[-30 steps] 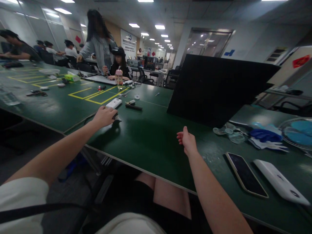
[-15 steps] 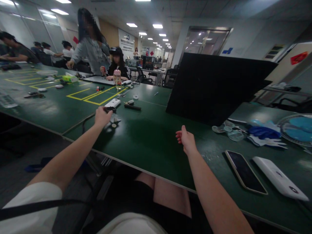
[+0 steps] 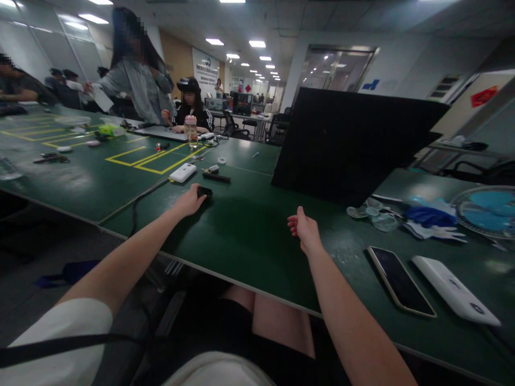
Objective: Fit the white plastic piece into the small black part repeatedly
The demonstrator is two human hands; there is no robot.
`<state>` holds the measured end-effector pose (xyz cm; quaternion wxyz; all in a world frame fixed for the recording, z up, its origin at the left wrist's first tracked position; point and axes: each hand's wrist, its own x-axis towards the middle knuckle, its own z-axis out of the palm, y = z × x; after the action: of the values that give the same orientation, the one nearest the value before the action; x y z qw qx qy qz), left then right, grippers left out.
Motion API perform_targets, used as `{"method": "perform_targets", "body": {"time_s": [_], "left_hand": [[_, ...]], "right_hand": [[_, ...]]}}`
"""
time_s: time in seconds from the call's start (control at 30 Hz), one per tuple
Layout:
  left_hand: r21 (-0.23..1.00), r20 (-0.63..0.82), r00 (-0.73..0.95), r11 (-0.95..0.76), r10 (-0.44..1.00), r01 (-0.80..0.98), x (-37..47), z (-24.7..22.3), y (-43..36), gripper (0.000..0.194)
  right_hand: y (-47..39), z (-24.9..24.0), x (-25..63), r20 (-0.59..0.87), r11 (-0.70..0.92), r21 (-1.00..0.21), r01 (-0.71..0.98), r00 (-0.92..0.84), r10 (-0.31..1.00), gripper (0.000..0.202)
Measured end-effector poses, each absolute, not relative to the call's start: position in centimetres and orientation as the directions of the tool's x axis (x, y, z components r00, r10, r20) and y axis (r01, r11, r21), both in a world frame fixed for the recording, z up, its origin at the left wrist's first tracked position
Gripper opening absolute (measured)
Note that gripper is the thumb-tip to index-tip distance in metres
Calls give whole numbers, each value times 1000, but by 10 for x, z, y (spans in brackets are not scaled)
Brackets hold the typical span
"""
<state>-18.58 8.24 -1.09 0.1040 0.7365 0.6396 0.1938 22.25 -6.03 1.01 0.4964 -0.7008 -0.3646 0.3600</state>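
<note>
My left hand is closed around a small black object whose kind I cannot make out, low over the green table. Behind it lie a white power bank with a cable and a dark bar-shaped object with a small whitish piece beside it. My right hand is over the table, thumb raised and fingers loosely curled. Nothing shows in it. The nearest thing to this hand is the large black panel standing tilted behind it.
To the right lie a phone, another white power bank, gloves, clear plastic pieces and a blue fan. A pink-capped bottle stands beyond yellow tape marks. A person stands across the table, another sits there.
My left hand has moved right with the black object, away from the power bank. A small pale item beside that hand no longer shows. The standing person's hand now has a white sheet.
</note>
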Motion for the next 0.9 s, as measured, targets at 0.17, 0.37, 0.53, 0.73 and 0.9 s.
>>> {"method": "perform_targets", "body": {"time_s": [0.17, 0.37, 0.53, 0.73, 0.9], "left_hand": [[405, 167, 56, -120, 984, 907, -176, -8, 84, 55], [423, 166, 245, -293, 955, 857, -111, -7, 66, 52], [509, 151, 523, -520, 839, 686, -23, -5, 20, 52], [562, 164, 671, -628, 723, 538, 63, -5, -35, 49], [655, 182, 669, -596, 721, 465, 74, -7, -38, 51]], "right_hand": [[-63, 14, 221, -147, -227, -967, 112, 484, 862, 49], [-60, 11, 229, -168, -155, -986, -68, 512, 842, 61], [-56, 16, 242, -185, -23, -962, -271, 590, 786, 71], [-56, 21, 255, -215, 64, -918, -392, 626, 750, 74], [-53, 17, 258, -172, 65, -941, -332, 634, 754, 75]]}}
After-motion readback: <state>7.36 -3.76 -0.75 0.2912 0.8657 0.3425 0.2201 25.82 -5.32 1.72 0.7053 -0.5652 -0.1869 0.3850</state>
